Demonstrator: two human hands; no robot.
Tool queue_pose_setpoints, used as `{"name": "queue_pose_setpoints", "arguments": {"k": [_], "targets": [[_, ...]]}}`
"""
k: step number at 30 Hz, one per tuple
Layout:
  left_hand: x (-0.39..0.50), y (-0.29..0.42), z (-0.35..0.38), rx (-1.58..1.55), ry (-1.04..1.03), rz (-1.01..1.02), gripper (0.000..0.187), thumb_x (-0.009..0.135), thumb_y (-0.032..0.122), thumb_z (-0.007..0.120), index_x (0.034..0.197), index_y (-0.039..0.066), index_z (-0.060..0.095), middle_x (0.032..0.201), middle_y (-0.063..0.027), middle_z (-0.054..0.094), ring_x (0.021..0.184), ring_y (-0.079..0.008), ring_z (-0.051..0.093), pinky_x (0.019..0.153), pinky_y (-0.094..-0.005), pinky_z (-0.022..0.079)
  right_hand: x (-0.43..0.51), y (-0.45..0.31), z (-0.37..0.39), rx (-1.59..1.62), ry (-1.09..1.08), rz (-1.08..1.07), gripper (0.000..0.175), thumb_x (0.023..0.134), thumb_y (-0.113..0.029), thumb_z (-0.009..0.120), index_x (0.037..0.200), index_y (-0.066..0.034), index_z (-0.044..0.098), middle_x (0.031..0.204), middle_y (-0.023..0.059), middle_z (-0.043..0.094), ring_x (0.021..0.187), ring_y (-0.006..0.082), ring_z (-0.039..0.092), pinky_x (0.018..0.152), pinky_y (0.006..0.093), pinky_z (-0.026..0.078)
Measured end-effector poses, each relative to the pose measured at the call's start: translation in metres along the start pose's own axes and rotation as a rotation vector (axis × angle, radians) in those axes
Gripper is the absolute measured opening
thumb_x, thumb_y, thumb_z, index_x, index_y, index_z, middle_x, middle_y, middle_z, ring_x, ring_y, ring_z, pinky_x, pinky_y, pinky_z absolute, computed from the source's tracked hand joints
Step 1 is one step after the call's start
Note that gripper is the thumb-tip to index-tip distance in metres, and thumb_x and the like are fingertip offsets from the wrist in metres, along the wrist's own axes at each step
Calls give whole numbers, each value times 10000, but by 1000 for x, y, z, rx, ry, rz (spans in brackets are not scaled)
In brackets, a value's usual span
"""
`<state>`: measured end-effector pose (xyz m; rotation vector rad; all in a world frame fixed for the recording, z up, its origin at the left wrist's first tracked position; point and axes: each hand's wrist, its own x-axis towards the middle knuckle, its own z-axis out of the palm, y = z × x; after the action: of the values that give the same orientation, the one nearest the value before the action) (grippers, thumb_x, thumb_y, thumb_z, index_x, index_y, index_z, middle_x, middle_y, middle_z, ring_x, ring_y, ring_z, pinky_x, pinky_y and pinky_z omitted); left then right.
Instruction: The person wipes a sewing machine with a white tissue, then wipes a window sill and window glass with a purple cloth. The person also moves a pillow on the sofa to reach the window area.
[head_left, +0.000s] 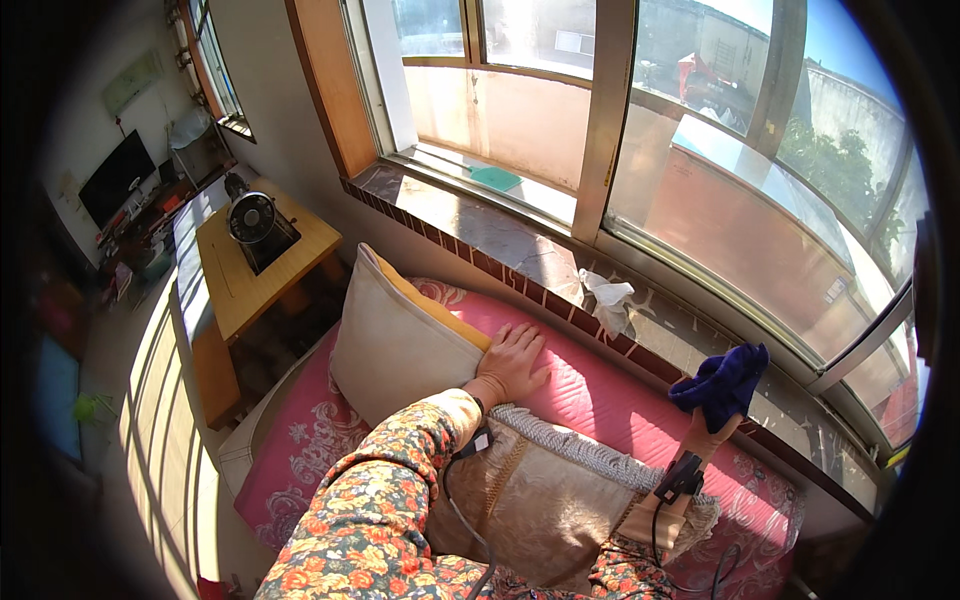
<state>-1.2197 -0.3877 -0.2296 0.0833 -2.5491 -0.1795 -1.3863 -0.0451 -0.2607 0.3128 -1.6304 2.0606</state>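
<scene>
My left hand (514, 361) presses down on the pink quilted cover (570, 405), fingers a little apart, beside a white cushion (405, 330) with a yellow side. On the right, a dark blue cloth (724, 382) is bunched over my right hand (716, 424), hiding most of the fingers. That cloth rests at the dark stone windowsill (675, 349) below the sliding window. Between my forearms lies a beige cushion (540, 495) with a fringed edge. A crumpled white plastic bag (609, 300) sits on the sill, left of the cloth.
A sewing machine (259, 225) stands on a wooden table (225, 285) at the left. Behind the window frame (600, 150) lies a green fly swatter (495, 178). Black cables (465, 517) run from bands on both wrists. Farther left stands a dark screen (118, 178).
</scene>
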Motion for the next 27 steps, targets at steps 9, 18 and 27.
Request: {"name": "queue_pose_setpoints", "arguments": {"k": [9,18,27], "targets": [[24,0,-82,-273,-118,-97,490,885,301,632,1270,9,554,1310,-206,556,1227,-363,522,1040,-419,416,22,-36,38,741,-413,343,336,1021,-289,416,1206,-34,532,869,116,613,743,246,579,700,363,510],[-83,-232,-268,497,289,-884,555,910,294,605,1369,19,456,1406,-187,484,1277,-372,469,1045,-426,403,16,-59,41,804,-341,517,323,994,-269,479,1206,-33,542,953,101,623,840,239,601,789,348,510],[-198,-346,-287,736,199,-1173,685,857,183,670,1446,29,357,1509,-211,344,1364,-387,366,1099,-468,359,11,-53,39,693,-333,526,384,986,-295,481,1277,-49,530,1059,95,639,893,256,610,828,359,510]]}}
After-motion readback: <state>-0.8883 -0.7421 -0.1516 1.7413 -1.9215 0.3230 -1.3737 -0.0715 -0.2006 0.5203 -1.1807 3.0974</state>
